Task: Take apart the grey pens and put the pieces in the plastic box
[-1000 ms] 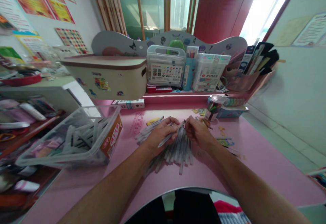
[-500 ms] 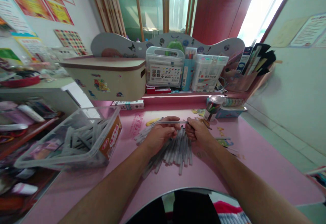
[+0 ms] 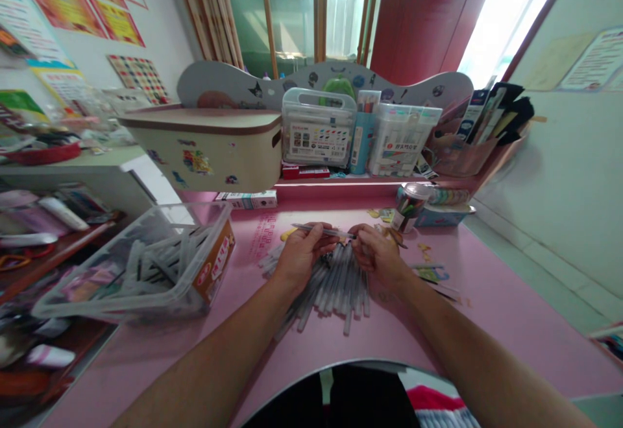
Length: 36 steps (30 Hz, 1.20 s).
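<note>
My left hand (image 3: pixel 300 256) and my right hand (image 3: pixel 376 256) meet over a heap of grey pens (image 3: pixel 335 285) on the pink desk (image 3: pixel 487 324). Both hands pinch one grey pen (image 3: pixel 321 229), which lies nearly level just above the heap; the left grips its middle, the right its right end. More grey pens (image 3: pixel 270 261) fan out to the left under my left hand.
A clear plastic box (image 3: pixel 146 262) with several grey pens stands at the left. A small jar of coloured pens (image 3: pixel 407 206) sits behind my right hand. A cream storage bin (image 3: pixel 209 149) and marker cases (image 3: pixel 318 131) line the back shelf. Stickers (image 3: pixel 431 271) lie at the right.
The pen held between my hands has turned from slanting down-left to nearly level and has risen slightly. The hands have stayed over the heap.
</note>
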### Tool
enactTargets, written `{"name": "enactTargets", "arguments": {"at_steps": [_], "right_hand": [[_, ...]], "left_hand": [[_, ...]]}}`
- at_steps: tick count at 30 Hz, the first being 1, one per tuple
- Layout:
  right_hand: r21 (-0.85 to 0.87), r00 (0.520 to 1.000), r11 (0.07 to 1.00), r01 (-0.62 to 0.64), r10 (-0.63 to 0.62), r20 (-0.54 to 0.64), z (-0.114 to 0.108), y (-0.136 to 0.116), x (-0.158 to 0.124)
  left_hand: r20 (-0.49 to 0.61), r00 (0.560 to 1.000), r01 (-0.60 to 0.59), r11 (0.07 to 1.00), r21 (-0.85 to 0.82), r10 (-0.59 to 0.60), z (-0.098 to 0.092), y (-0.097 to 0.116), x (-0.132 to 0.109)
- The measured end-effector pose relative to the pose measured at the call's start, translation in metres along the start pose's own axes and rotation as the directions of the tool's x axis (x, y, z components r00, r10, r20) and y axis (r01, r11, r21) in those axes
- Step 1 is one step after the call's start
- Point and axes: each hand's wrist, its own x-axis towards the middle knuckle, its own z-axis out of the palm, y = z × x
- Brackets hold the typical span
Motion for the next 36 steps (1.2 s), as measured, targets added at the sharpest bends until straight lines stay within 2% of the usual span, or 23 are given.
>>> {"name": "enactTargets", "arguments": {"at_steps": [3,5,9,12,17,20,23,26,31,36], "right_hand": [[-0.104,1.000,0.994,-0.021,0.019,-0.017,-0.004,0.005,0.003],[-0.136,1.000,0.990,-0.020,0.022,0.014,-0.004,0.004,0.002],[-0.048,0.998,0.999,-0.009,0.012,0.060,0.002,-0.005,-0.002],[-0.006,1.000,1.000,-0.006,0.006,0.026,0.006,-0.008,-0.004],[-0.132,0.998,0.991,-0.022,0.015,-0.054,0.005,-0.002,-0.002],[-0.146,0.999,0.989,-0.034,0.036,0.015,0.003,-0.001,-0.002],[-0.070,0.997,0.997,-0.030,0.035,0.071,0.002,-0.004,-0.002],[-0.043,0.999,0.999,-0.009,0.011,0.051,0.001,-0.004,-0.002],[-0.206,1.000,0.979,-0.006,0.005,-0.007,0.000,0.001,-0.001],[-0.113,0.997,0.993,-0.029,0.037,0.074,0.002,-0.001,-0.002]], "left_hand": [[0.002,1.000,-0.017,0.999,0.033,0.017,0.002,0.001,-0.002],[0.001,0.999,-0.033,0.998,0.056,0.033,0.003,0.001,-0.003],[-0.015,0.999,-0.048,0.997,0.064,0.049,0.003,0.001,-0.003],[-0.028,0.998,-0.046,0.997,0.062,0.047,0.003,0.001,-0.002],[-0.063,0.997,-0.028,0.997,0.070,0.033,0.005,0.002,-0.002],[-0.071,0.997,-0.032,0.997,0.070,0.037,0.004,0.003,-0.003],[-0.063,0.997,-0.043,0.997,0.070,0.047,0.004,0.003,-0.003],[-0.059,0.997,-0.039,0.996,0.076,0.043,0.004,0.003,-0.003],[-0.067,0.997,-0.041,0.995,0.093,0.047,0.004,0.002,-0.003],[-0.062,0.997,-0.050,0.994,0.093,0.056,0.004,0.002,-0.003]]}}
